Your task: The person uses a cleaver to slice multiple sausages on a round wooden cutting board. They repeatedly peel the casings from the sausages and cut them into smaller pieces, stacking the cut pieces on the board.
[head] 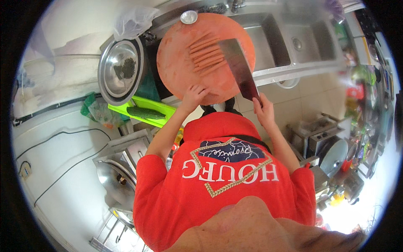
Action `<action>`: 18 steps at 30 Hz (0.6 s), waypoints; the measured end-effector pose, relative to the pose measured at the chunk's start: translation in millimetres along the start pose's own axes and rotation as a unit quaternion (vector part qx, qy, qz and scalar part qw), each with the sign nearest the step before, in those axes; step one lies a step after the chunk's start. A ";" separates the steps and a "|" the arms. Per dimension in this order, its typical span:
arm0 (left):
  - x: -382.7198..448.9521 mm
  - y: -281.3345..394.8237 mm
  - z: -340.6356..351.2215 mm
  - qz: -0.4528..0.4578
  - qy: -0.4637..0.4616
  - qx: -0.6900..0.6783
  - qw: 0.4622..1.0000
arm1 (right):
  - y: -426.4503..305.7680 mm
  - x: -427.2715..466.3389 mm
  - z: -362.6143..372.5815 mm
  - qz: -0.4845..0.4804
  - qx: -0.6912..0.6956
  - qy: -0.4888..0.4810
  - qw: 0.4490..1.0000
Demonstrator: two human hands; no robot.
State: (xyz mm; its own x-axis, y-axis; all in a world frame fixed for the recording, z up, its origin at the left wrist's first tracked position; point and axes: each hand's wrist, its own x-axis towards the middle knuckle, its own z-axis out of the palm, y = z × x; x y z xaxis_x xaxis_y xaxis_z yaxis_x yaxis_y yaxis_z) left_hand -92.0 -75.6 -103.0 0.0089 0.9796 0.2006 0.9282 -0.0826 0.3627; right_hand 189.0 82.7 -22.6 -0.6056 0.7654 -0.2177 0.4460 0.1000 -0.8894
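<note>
A round orange-red cutting board lies before me, with several long, thin reddish-orange sticks, perhaps sausages or carrot strips, side by side on it. My right hand grips the handle of a wide-bladed cleaver. The blade reaches over the right part of the board, its far end close to the sticks' right ends. At the board's near edge rests my left hand, fingers curled, nearest to the bare near part of the board; whether anything small is under the fingers cannot be told.
A small metal bowl sits at the board's far edge. Left are a steel basin with dark green stuff, a plastic bag and a lime-green tray bearing a dark green cucumber-like vegetable. A double steel sink stands right.
</note>
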 end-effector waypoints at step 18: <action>-27.6 5.1 38.1 -0.278 0.146 -0.058 0.948 | -45.9 29.9 31.0 -0.245 -0.433 -0.245 0.832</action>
State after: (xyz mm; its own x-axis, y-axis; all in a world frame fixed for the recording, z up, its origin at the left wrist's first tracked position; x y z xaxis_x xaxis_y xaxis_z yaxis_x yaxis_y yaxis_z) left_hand -73.4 -96.1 -141.4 -0.5891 0.7866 0.1853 0.7118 0.3965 0.5797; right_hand 130.1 81.3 -0.7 -0.9560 0.1685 -0.2402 0.2459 0.9066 -0.3428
